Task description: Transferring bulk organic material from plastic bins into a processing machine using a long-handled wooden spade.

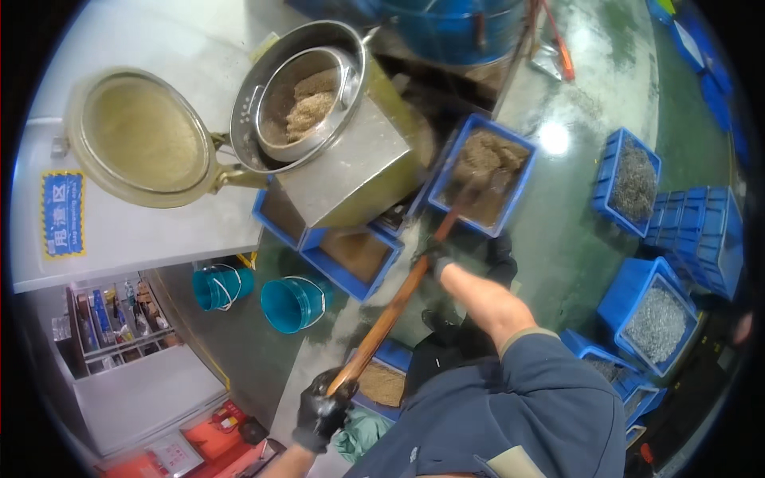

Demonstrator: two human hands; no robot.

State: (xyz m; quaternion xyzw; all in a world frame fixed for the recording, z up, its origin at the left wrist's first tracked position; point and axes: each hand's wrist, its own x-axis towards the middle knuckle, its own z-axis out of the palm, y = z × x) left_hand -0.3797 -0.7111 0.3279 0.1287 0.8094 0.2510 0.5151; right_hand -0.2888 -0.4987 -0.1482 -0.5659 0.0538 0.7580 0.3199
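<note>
Gloved left hand [323, 414] and right hand [434, 256] grip a wooden handle [390, 315] reaching into the blue crate [480, 175].

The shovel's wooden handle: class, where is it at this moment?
In the head view the wooden handle runs diagonally through the centre, from the left hand at the lower end, past the right hand, up to the blue crate of brown granules.

black gloves [320, 414], dark blue rolled sleeve [542, 382]
</note>
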